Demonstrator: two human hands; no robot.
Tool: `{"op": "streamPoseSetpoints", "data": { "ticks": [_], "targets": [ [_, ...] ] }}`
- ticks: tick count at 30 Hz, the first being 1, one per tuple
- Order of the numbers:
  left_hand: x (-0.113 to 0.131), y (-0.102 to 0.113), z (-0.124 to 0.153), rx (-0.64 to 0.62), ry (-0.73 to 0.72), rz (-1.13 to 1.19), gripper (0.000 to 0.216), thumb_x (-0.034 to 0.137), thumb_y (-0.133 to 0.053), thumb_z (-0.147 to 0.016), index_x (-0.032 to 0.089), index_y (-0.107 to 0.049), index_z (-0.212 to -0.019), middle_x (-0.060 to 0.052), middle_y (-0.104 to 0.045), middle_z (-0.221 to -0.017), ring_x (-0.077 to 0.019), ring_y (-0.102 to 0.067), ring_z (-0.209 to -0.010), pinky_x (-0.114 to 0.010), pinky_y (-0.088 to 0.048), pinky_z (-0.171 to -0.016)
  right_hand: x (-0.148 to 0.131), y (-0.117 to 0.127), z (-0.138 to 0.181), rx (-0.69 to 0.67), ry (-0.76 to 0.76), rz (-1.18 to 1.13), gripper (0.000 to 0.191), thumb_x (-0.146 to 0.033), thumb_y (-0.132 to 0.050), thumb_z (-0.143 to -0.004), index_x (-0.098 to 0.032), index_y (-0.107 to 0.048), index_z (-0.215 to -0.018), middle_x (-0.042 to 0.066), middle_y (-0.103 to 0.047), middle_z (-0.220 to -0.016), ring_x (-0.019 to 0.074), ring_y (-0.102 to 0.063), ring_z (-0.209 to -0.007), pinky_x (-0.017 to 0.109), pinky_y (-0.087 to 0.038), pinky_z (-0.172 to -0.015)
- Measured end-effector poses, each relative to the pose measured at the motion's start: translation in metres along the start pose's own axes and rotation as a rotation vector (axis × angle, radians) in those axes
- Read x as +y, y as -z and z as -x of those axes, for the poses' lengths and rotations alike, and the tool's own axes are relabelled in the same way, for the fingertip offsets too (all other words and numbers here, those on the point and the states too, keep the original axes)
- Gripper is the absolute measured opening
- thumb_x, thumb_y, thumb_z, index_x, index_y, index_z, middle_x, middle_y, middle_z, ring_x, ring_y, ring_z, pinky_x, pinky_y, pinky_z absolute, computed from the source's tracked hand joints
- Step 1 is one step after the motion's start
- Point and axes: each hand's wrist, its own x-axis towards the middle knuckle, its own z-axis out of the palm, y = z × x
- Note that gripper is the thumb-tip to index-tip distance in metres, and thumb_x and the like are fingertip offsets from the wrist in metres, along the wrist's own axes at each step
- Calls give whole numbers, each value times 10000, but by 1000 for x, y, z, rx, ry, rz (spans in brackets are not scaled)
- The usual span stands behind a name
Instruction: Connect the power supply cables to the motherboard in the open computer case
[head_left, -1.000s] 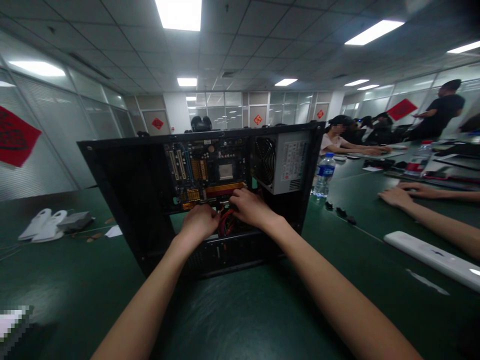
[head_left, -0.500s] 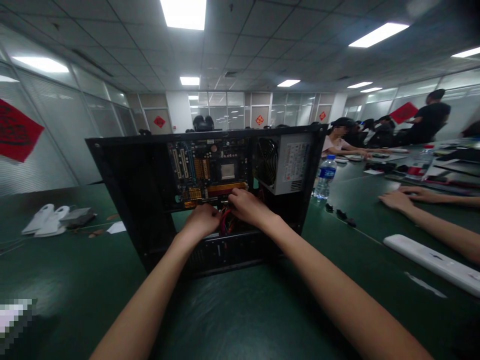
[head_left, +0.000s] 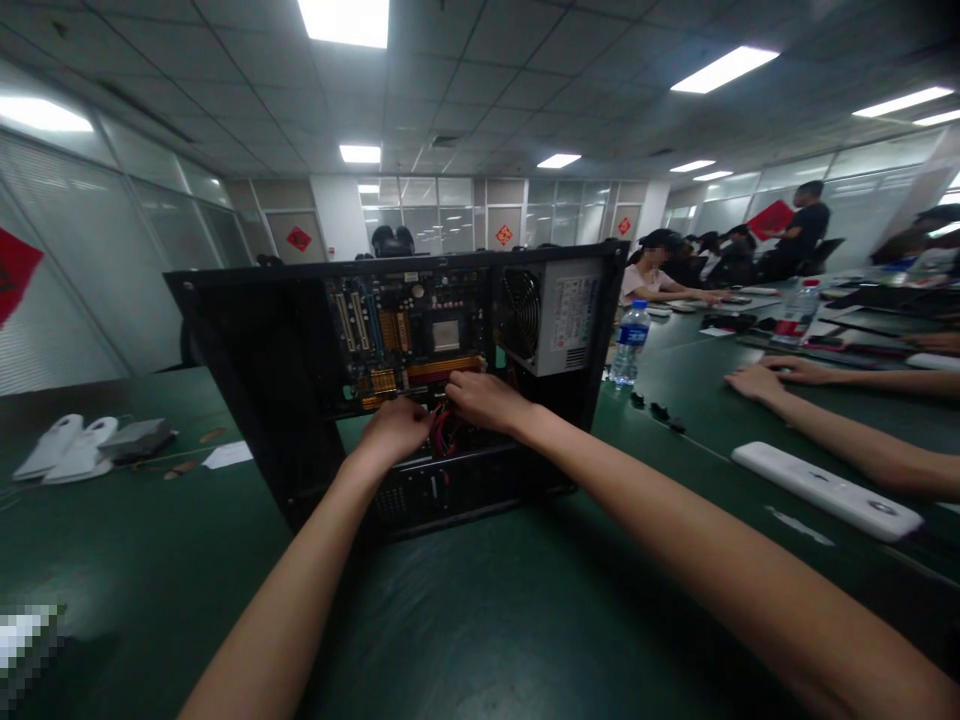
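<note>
An open black computer case (head_left: 247, 400) stands on the green table (head_left: 487, 620), showing a motherboard (head_left: 409, 335) and a grey power supply (head_left: 559, 315) with a fan. Both my hands reach inside, below the motherboard's lower edge. My left hand (head_left: 394, 428) is curled closed beside a bundle of red cables (head_left: 441, 432). My right hand (head_left: 484, 398) has its fingers bent down over the same cables near the board's yellow slots. What the fingers grip is hidden.
Another person's forearms (head_left: 817, 425) rest on the table at the right, beside a white bar-shaped device (head_left: 825, 490). A water bottle (head_left: 628, 345) stands behind the case. White and grey items (head_left: 90, 445) lie at the left. Several people sit at the far right.
The view has shifted, so the case sits a little further left and higher in the picture. Both hands stay inside the case at the red cables, scarcely moved.
</note>
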Motion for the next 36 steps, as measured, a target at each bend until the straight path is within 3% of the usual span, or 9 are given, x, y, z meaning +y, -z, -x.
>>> {"op": "streamPoseSetpoints", "data": {
  "ticks": [8,16,23,28,32,36],
  "targets": [
    [6,-1,3,26,15,-31,338,383,-482,-882,203,-745,-767,-105,-746,-834,-221,-662,-741,-293,-371,-610,11,-13,-10,-30,59,33,195,-198,-534,-950,-99,-576,-1113,140,-611,-1102,267,-607,-1026,341,-452,-797],
    [10,-4,5,42,31,-78,358,407,-472,-913,197,-750,-831,-120,-749,-897,-248,-683,-809,-315,-435,-671,8,-14,-9,-23,20,2,179,-152,-477,-966,-114,-556,-1122,140,-605,-1123,257,-605,-1037,321,-449,-769],
    [14,-1,3,107,-20,-187,418,393,-397,-978,175,-752,-938,-144,-747,-1007,-271,-696,-963,-333,-488,-802,7,-14,-7,35,-21,-158,179,-151,-558,-914,-114,-577,-1088,128,-610,-1120,245,-614,-1013,312,-450,-793],
    [31,5,-10,97,45,-279,400,389,-435,-963,124,-723,-1045,-187,-732,-1046,-309,-702,-985,-360,-523,-798,13,-25,2,124,-42,-364,271,-6,-526,-837,-115,-612,-1069,118,-613,-1138,208,-605,-1026,282,-449,-844],
    [39,4,-15,80,120,-327,388,372,-448,-954,122,-725,-1061,-202,-734,-1037,-351,-702,-994,-415,-545,-789,20,-30,6,191,-129,-519,312,30,-562,-795,-96,-623,-1074,112,-656,-1102,195,-598,-1062,275,-441,-911],
    [40,-2,-14,89,127,-378,408,368,-409,-968,139,-739,-1039,-195,-739,-1013,-365,-708,-967,-445,-553,-778,21,-27,4,113,-280,-466,171,-68,-551,-872,-123,-673,-978,103,-704,-997,202,-642,-935,269,-446,-776]
  ]
}}
